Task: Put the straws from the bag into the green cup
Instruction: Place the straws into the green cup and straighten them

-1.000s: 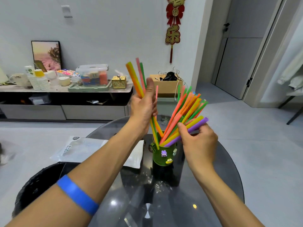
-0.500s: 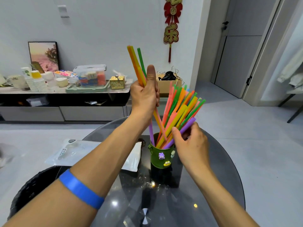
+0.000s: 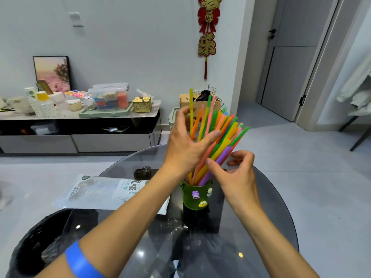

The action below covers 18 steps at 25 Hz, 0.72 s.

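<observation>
Released now are the few straws that were gripped high in the left hand [image 3: 186,145] — they are seen standing with the rest. Largest first: the round glass tabletop [image 3: 271,207] is spread below both arms. On it, left of centre, the clear bag [image 3: 96,191] is laid flat. The bundle of coloured straws [image 3: 218,137] is fanned up and to the right out of the green cup [image 3: 195,197], which is stood upright mid-tabletop. Both hands are held open — left thumb laid across the bundle, right hand [image 3: 239,177] with its thumb touching the purple straw.
</observation>
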Motion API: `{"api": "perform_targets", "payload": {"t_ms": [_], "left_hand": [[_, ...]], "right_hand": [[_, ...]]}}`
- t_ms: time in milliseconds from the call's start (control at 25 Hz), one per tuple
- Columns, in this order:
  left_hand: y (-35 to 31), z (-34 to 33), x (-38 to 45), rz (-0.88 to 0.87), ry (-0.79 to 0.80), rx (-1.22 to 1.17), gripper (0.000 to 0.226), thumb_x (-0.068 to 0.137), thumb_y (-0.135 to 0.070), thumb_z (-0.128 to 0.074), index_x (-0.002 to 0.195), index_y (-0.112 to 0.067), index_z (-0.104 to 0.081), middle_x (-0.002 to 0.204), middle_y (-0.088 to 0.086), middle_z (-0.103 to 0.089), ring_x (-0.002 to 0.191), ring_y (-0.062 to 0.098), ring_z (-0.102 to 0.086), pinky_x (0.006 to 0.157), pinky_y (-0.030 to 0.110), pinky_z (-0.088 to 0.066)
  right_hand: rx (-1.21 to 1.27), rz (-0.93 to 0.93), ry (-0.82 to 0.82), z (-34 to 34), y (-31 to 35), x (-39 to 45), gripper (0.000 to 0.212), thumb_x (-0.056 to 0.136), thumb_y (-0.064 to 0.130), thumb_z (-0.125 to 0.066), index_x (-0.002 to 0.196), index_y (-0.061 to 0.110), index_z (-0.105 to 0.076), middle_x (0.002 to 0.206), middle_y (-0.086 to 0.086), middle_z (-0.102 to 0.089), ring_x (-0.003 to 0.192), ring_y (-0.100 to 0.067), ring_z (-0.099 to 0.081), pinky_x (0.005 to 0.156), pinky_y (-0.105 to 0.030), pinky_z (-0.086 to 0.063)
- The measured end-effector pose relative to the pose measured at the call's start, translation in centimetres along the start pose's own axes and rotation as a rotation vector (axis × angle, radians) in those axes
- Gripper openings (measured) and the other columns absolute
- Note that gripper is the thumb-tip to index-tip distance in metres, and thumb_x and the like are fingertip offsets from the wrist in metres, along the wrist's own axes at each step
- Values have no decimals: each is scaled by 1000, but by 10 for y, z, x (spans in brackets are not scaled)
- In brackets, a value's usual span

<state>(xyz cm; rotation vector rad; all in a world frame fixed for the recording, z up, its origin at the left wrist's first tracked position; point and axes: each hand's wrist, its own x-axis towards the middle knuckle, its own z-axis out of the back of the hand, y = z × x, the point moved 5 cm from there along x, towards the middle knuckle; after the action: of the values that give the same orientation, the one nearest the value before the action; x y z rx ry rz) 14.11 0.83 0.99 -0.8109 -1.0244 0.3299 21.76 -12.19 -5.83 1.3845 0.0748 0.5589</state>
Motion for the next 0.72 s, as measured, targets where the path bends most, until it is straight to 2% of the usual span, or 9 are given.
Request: {"api": "perform_targets", "payload": {"t_ms": [80, 160, 200, 280, 320, 400, 480, 600, 720], "left_hand": [[5, 12, -13, -45, -12, 132, 90, 72, -54, -75, 145, -30, -27, 141, -2, -44, 132, 12, -40, 110, 37, -36], [30, 13, -24, 185, 151, 44, 111, 64, -55, -74, 152, -39, -9, 160, -7, -22, 147, 13, -21, 117, 41, -23], [44, 10, -30, 354, 229, -44, 114, 59, -49, -77, 151, -40, -10, 160, -6, -25, 145, 15, -26, 116, 44, -27], [61, 6, -32, 537, 321, -220, 104, 55, -30, -79, 147, -32, -30, 138, -2, -56, 121, 13, -57, 102, 41, -47], [62, 4, -28, 556, 365, -274, 90, 56, -22, -78, 138, -29, -43, 125, 0, -65, 108, 14, -64, 96, 38, -51], [56, -2, -15, 549, 479, -337, 67, 60, -8, -73, 118, -37, -54, 122, 6, -67, 107, 21, -67, 97, 40, -50], [51, -7, -5, 515, 640, -382, 77, 65, 2, -67, 130, -35, -49, 121, 10, -69, 112, 27, -67, 103, 44, -47], [64, -9, -1, 539, 767, -353, 104, 66, 4, -70, 149, -37, -23, 124, 13, -68, 115, 32, -65, 109, 53, -39], [67, -8, -5, 510, 812, -340, 97, 66, 8, -71, 146, -29, -31, 124, 13, -68, 115, 32, -65, 105, 54, -44]], "right_hand": [[168, -55, 100, -5, -5, 4, 77, 64, 40, -88, 124, 26, -41, 111, 16, -59, 96, -2, -61, 72, -20, -48], [298, -91, 224, -16, -12, 11, 89, 58, 32, -91, 132, 26, -42, 119, 9, -66, 105, -9, -66, 85, -29, -53], [343, -102, 291, -22, -14, 14, 88, 57, 25, -91, 132, 25, -44, 120, 4, -69, 108, -13, -67, 89, -34, -55], [410, -92, 436, -32, -14, 18, 87, 57, 17, -89, 133, 21, -47, 119, -2, -72, 110, -21, -69, 95, -41, -54], [429, -78, 487, -35, -11, 21, 86, 58, 17, -88, 134, 19, -48, 119, -3, -72, 110, -22, -69, 95, -42, -54], [445, -33, 552, -38, -7, 29, 79, 62, 14, -85, 134, 16, -51, 119, -5, -73, 109, -24, -69, 93, -39, -54], [468, -14, 599, -41, -5, 35, 68, 66, 12, -81, 130, 14, -58, 117, -8, -73, 109, -26, -69, 93, -40, -54], [460, -27, 619, -47, -9, 35, 64, 68, 13, -80, 129, 18, -60, 116, -6, -74, 109, -24, -70, 94, -38, -54], [524, -58, 577, -52, -12, 35, 69, 64, 19, -84, 128, 14, -60, 115, -7, -74, 107, -24, -71, 87, -34, -57]]}}
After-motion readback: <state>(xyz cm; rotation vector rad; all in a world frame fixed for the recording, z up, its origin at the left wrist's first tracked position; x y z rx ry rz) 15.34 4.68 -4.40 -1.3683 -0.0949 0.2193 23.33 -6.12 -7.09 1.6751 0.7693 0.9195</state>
